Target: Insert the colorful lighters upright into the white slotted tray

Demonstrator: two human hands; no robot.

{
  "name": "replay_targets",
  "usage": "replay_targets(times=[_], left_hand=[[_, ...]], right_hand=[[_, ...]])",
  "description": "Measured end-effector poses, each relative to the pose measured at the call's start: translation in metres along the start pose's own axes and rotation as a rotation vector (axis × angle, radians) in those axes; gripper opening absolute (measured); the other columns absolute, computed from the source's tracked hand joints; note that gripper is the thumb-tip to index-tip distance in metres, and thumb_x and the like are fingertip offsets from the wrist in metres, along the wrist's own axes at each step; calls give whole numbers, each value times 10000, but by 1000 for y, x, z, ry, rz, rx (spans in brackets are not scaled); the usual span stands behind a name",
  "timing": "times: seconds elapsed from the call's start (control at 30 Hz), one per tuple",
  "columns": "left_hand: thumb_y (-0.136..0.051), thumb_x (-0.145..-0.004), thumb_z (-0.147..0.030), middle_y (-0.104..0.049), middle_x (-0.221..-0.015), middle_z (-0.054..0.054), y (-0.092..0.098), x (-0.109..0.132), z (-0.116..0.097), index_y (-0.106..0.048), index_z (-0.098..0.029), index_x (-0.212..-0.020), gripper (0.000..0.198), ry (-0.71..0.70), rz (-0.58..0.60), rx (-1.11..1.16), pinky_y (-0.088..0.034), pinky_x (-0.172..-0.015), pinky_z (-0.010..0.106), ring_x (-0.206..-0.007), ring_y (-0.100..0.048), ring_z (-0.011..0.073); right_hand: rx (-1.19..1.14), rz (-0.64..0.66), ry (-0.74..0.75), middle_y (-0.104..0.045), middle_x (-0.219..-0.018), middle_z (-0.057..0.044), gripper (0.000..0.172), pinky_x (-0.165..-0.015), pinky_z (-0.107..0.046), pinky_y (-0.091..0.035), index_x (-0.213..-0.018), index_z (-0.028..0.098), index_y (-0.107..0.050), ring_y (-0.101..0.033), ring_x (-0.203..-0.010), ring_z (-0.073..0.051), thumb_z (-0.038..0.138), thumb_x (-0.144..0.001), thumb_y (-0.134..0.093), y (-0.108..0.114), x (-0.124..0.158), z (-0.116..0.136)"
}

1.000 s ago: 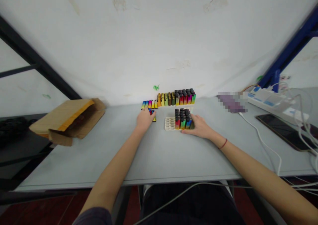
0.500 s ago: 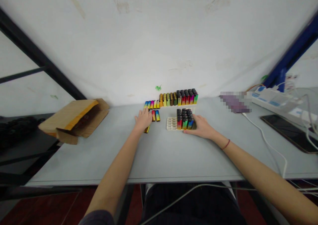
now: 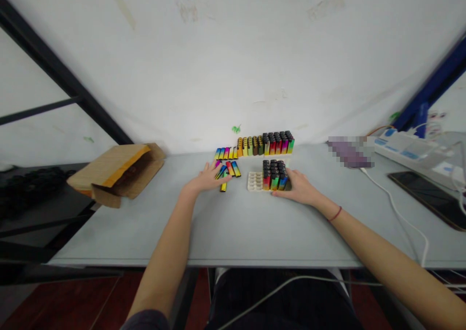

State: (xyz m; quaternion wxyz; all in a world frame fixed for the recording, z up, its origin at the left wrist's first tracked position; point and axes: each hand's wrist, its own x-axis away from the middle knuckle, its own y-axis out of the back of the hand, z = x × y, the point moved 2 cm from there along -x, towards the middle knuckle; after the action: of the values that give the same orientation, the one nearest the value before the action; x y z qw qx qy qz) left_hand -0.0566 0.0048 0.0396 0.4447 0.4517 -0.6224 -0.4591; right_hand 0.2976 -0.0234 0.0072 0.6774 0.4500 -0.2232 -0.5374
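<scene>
My left hand [image 3: 204, 180] lies flat on the grey table [image 3: 233, 228], fingers stretched toward several loose rainbow-coloured lighters [image 3: 228, 170] and touching them. My right hand [image 3: 299, 187] grips the right side of a white tray [image 3: 255, 181] that holds several upright lighters with black tops [image 3: 274, 174]; the tray's left slots are bare. A long row of more lighters [image 3: 265, 144] stands by the wall, with several lying flat [image 3: 225, 153] at its left end.
An open cardboard box [image 3: 116, 172] lies on its side at the left. At the right are a power strip [image 3: 404, 147], white cables [image 3: 396, 208], a dark phone [image 3: 429, 197] and a blurred purple object [image 3: 349, 151]. The wall is just behind.
My left hand has pulled back and to the left, dragging loose lighters out from the row; its fingers have spread flat. The right hand stays on the tray. The view shifted slightly.
</scene>
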Motion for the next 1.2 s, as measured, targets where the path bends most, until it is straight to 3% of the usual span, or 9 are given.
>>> replay_targets(times=[0.13, 0.33, 0.6, 0.67, 0.77, 0.9, 1.0, 1.1, 1.2], left_hand=[[-636, -708, -852, -125, -1778, 176, 14, 14, 7, -282, -252, -1707, 1218, -14, 165, 37, -316, -1226, 637, -1632, -75, 501], [-502, -853, -788, -112, -1776, 164, 10, 12, 5, -271, -242, -1711, 1042, 51, 145, 44, -305, -1221, 667, -1635, -87, 484], [-325, -964, -743, -107, -1789, 185, -13, -1, -4, -277, -220, -1705, 908, 180, 49, 41, -271, -1233, 688, -1644, -113, 456], [-385, -944, -747, -171, -1774, 216, -13, -2, 3, -314, -172, -1688, 943, 159, 8, 96, -294, -1243, 646, -1638, -155, 453], [-554, -871, -726, -400, -1699, 207, -3, 0, 20, -459, -153, -1617, 946, 3, -47, 223, -370, -1248, 504, -1609, -308, 403], [-668, -811, -535, -664, -1487, 125, 12, 2, 37, -724, -241, -1368, 632, -111, -112, 278, -432, -1219, 425, -1440, -563, 349], [-650, -810, -396, -730, -1345, 116, 14, 1, 35, -795, -247, -1227, 466, -86, -155, 243, -499, -1153, 406, -1252, -682, 312], [-626, -831, -341, -737, -1238, 128, 11, -3, 28, -800, -206, -1208, 437, -54, -177, 216, -561, -1056, 393, -1006, -732, 260], [-601, -865, -308, -728, -1195, 137, 9, -5, 23, -791, -174, -1223, 427, -63, -196, 189, -558, -1057, 407, -964, -716, 243]], right_hand=[[3, -23, 19, -735, -1153, -181, 863, -922, -506, -504, -1393, 150, -584, -657, -1070, -399, 668, -746, -826, -1, 0, -2], [11, -7, 0, -735, -1143, -179, 840, -912, -493, -510, -1364, 149, -595, -664, -1057, -395, 678, -750, -816, 1, 0, 1], [28, -13, 15, -740, -1068, -159, 805, -896, -489, -518, -1302, 159, -622, -674, -1013, -387, 713, -745, -801, 1, 0, -1], [30, -15, 20, -739, -1064, -156, 805, -897, -492, -521, -1308, 161, -620, -674, -1014, -386, 715, -751, -795, 0, -1, -2], [31, -8, 18, -739, -1075, -168, 818, -898, -500, -523, -1320, 152, -616, -671, -1018, -394, 711, -751, -796, 0, -1, -2], [25, -2, -3, -738, -1096, -179, 840, -898, -498, -520, -1334, 141, -612, -669, -1027, -400, 703, -741, -808, 2, 0, 0], [24, -8, -1, -739, -1070, -170, 844, -890, -495, -520, -1332, 146, -613, -669, -1009, -395, 712, -736, -808, 2, 0, 0], [26, -9, 8, -737, -1053, -166, 850, -884, -497, -522, -1330, 143, -611, -668, -997, -394, 727, -741, -795, 1, 0, -1], [36, 0, 2, -735, -1054, -170, 842, -887, -494, -522, -1321, 141, -612, -669, -996, -393, 730, -747, -789, 1, 0, -2]])
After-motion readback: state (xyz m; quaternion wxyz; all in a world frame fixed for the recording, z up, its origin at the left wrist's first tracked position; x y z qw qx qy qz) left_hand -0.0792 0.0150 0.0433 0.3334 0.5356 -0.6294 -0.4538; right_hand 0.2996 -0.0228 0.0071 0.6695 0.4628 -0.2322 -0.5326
